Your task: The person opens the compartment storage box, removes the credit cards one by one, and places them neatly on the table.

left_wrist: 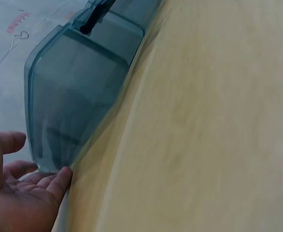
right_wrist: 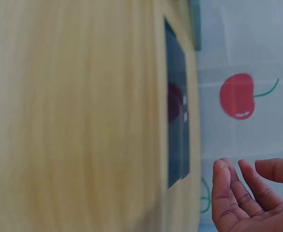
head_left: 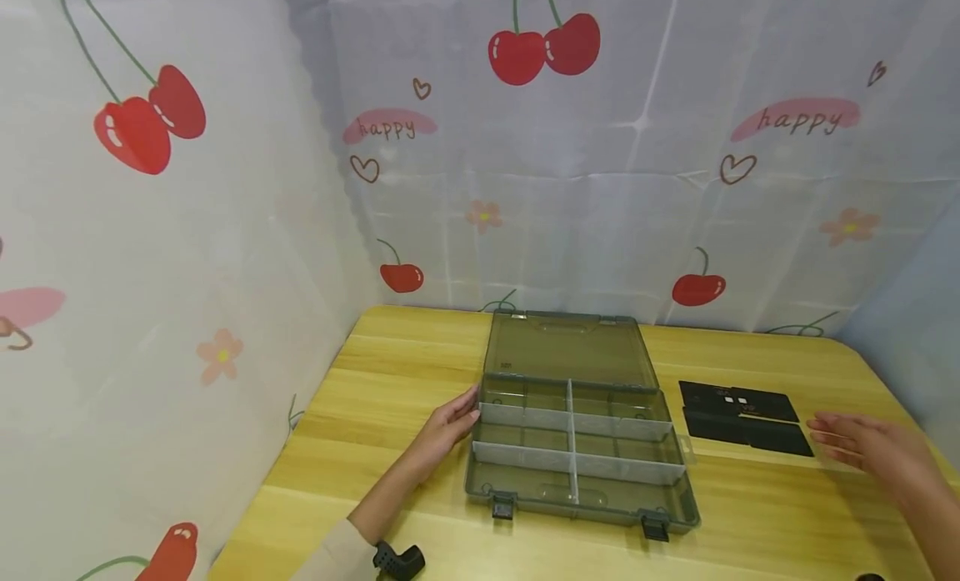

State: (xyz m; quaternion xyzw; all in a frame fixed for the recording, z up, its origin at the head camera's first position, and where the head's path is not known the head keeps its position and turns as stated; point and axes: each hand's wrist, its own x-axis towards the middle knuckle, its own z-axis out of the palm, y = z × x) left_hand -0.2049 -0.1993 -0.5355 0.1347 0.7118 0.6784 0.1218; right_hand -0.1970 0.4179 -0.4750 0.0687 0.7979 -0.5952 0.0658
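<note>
A translucent grey-green plastic compartment box [head_left: 628, 488] lies on the table with its lid [head_left: 570, 348] folded back. Pale dividers [head_left: 525, 456] split it into several compartments, and nothing shows inside them. At the box's left side, my left hand [head_left: 441, 438] touches the wall with its fingers extended; the left wrist view shows the fingertips at the end of the box [left_wrist: 76, 92]. To the right lie several black cards [head_left: 716, 424], set edge to edge. Just right of them hovers my right hand [head_left: 870, 448], fingers loosely bent and holding nothing.
The wooden table [head_left: 390, 364] reaches back to a white curtain [head_left: 600, 147] printed with cherries and hearts. Another curtain hangs along the left side. Two black latches [head_left: 655, 527] stick out from the box's front edge. A black device [head_left: 399, 562] sits at the left wrist.
</note>
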